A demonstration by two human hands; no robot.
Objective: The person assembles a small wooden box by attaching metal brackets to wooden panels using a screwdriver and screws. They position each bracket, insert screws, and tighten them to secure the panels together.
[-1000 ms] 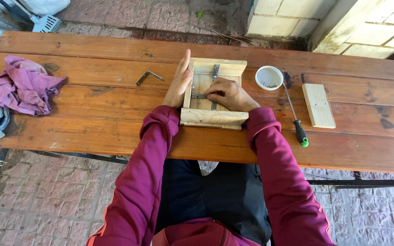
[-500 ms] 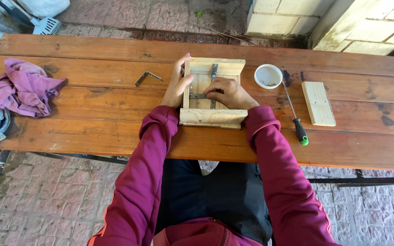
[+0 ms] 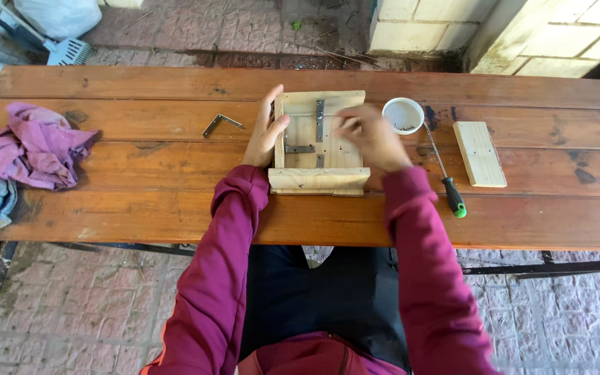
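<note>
Risk was the wooden frame [image 3: 319, 142] sliding mid-tabletop [image 3: 140, 222]: left hand [image 3: 267, 130] only lay flat and open along its left edge, while the right hand [image 3: 369, 135] was blurred, grip unclear, near the white cup [image 3: 403, 113], easily tipped.

Pale wooden box [image 3: 319, 142], white cup [image 3: 403, 114], pink rag [image 3: 36, 146]

Long maroon sleeves, dark trousers.
</note>
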